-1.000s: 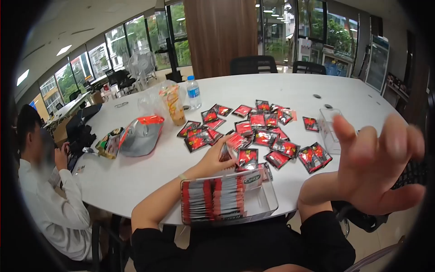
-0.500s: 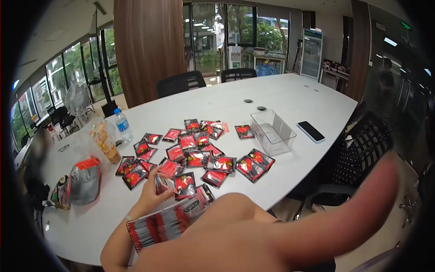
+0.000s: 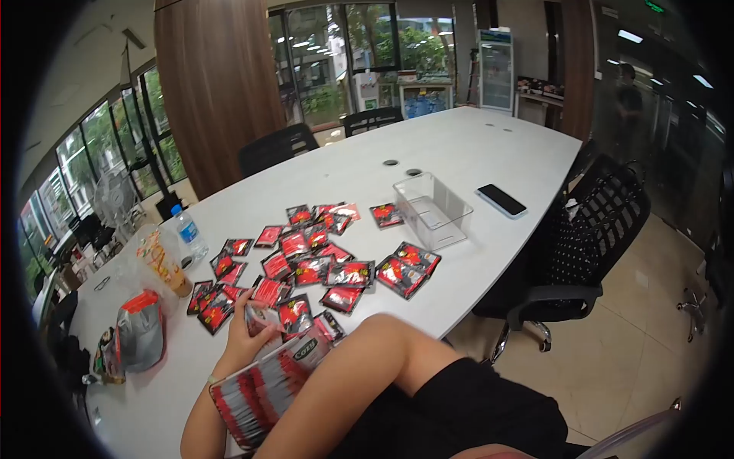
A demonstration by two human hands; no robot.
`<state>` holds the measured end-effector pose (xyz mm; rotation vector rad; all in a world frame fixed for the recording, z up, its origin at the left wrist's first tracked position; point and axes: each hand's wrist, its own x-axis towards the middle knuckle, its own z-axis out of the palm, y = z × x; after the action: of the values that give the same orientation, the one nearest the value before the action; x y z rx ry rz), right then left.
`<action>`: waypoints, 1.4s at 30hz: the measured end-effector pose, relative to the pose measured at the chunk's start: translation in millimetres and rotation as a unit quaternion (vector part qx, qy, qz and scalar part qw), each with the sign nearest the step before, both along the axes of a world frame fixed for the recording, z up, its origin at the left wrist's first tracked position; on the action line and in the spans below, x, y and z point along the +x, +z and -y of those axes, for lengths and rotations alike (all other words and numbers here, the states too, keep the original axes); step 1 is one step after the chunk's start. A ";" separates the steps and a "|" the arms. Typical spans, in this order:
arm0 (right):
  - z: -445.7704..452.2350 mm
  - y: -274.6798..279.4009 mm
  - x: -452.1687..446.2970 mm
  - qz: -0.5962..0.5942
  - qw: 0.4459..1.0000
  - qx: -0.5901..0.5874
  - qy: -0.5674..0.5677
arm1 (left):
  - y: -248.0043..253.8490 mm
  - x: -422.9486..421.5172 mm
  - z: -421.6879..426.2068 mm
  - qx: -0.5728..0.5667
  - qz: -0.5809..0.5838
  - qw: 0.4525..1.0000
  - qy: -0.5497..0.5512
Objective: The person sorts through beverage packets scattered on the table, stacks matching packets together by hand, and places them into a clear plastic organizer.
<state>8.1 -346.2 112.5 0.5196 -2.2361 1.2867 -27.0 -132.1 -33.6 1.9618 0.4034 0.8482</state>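
My left hand (image 3: 246, 333) is at the near edge of the spread of sachets, its fingers and thumb closed round a small red-and-white packet (image 3: 262, 315). Just below it, a box-like pack (image 3: 264, 390) marked "Cozy" shows rows of red and grey; it leans between my left forearm and my raised bare knee (image 3: 375, 344). Several red-and-black sachets (image 3: 312, 269) lie loose and overlapping on the table beyond the hand. Only a sliver of skin, perhaps my right hand (image 3: 501, 453), shows at the bottom edge, with no fingers visible.
On the white table (image 3: 359, 180) stand a clear plastic bin (image 3: 433, 214) and a phone (image 3: 501, 200). To the left are a water bottle (image 3: 189, 233), a bagged drink cup (image 3: 170, 268) and a silver-and-red pouch (image 3: 141, 336). A black mesh chair (image 3: 604, 222) is at the right; a person (image 3: 629, 103) stands beyond.
My right hand, large and blurred across the foreground, has dropped out of view almost wholly, uncovering the knee and dark shorts. The view has turned slightly right. My left hand keeps its hold.
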 end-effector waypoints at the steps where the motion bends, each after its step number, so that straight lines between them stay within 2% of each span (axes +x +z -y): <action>1: -2.1 -2.2 6.2 0.009 1.000 0.004 -0.005 | 5.9 0.8 5.4 -0.016 0.007 1.000 -0.017; 2: -4.3 0.6 18.8 0.017 1.000 0.013 -0.018 | 11.1 2.5 10.2 -0.021 0.001 1.000 -0.002; 4: -11.5 16.1 69.4 0.011 0.997 0.004 -0.077 | 12.3 1.7 13.7 -0.109 0.024 0.993 -0.029; 5: -5.1 25.1 94.0 -0.025 0.982 -0.113 -0.146 | 6.7 -0.1 7.7 -0.114 0.022 0.993 -0.010; 6: 0.0 36.9 126.1 -0.082 0.967 -0.114 -0.210 | -1.2 -0.8 -1.6 -0.095 -0.010 0.995 -0.016; 7: 9.2 56.4 162.9 -0.162 0.939 -0.043 -0.299 | -2.9 -1.4 -5.2 -0.076 -0.042 0.996 -0.024; 8: 23.5 71.1 188.4 -0.237 0.901 0.038 -0.362 | 15.3 1.2 12.3 -0.045 -0.015 0.999 -0.011; 9: 46.3 88.8 217.1 -0.306 0.846 0.122 -0.419 | 11.0 0.7 8.7 -0.037 -0.013 0.999 -0.015; 11: 88.6 110.3 245.6 -0.379 0.759 0.243 -0.470 | 5.8 0.9 4.3 -0.036 -0.009 0.999 -0.004; 13: 128.0 117.3 251.9 -0.397 0.722 0.318 -0.469 | 10.2 2.0 6.3 -0.023 -0.031 0.999 -0.014; 17: 157.9 101.3 239.1 -0.432 0.697 0.381 -0.428 | 19.7 -6.7 16.9 -0.060 -0.043 0.997 0.004; 20: 162.9 84.6 228.3 -0.426 0.697 0.412 -0.404 | 17.0 2.4 8.7 0.034 -0.058 0.998 0.005; 23: 159.5 74.9 221.7 -0.436 0.692 0.424 -0.390 | 17.4 1.3 7.4 0.023 -0.051 0.998 0.004; 25: 157.3 69.2 218.5 -0.443 0.690 0.430 -0.378 | 20.5 0.1 10.1 0.111 -0.080 0.990 0.028; 26: 155.9 66.2 216.5 -0.446 0.689 0.434 -0.371 | 23.9 0.8 10.0 0.118 -0.073 0.990 0.035; 28: 152.9 62.1 214.7 -0.452 0.691 0.434 -0.361 | 25.7 -0.3 14.5 0.019 -0.092 0.995 0.030; 29: 152.3 60.5 213.1 -0.456 0.690 0.436 -0.354 | 18.3 -1.1 8.4 0.134 -0.090 0.986 0.050; 30: 150.7 58.1 212.0 -0.461 0.691 0.437 -0.345 | 15.7 -0.7 8.8 0.132 -0.083 0.986 0.056; 32: 149.0 54.7 210.2 -0.471 0.691 0.444 -0.323 | 18.7 -1.6 11.0 0.055 -0.089 0.994 0.037; 34: 150.7 51.0 207.7 -0.481 0.690 0.456 -0.291 | 25.0 -2.7 16.1 0.071 -0.094 0.993 0.030; 35: 151.5 49.6 206.8 -0.486 0.687 0.463 -0.279 | 17.8 -2.1 9.2 0.158 -0.087 0.983 0.033; 36: 153.0 47.8 206.2 -0.486 0.688 0.467 -0.268 | 21.1 0.8 0.9 0.167 -0.087 0.981 0.034; 38: 155.1 47.1 206.3 -0.488 0.687 0.468 -0.269 | 9.9 0.4 4.5 0.092 -0.052 0.994 0.015; 39: 154.1 46.1 206.2 -0.488 0.686 0.463 -0.276 | 20.4 1.4 14.1 0.060 -0.039 0.997 0.014; 40: 152.8 47.5 206.8 -0.491 0.686 0.455 -0.284 | 10.7 -1.1 3.8 0.148 -0.094 0.983 0.051; 41: 151.3 49.0 206.3 -0.492 0.687 0.450 -0.289 | 10.8 -0.9 4.0 0.115 -0.093 0.988 0.050; 42: 149.3 50.9 205.4 -0.491 0.688 0.448 -0.291 | 12.3 -0.7 3.5 0.135 -0.083 0.986 0.048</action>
<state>213.5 -495.5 163.4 0.5436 -1.6259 -0.4810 -27.7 -135.5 -21.3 2.2903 0.5053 0.8367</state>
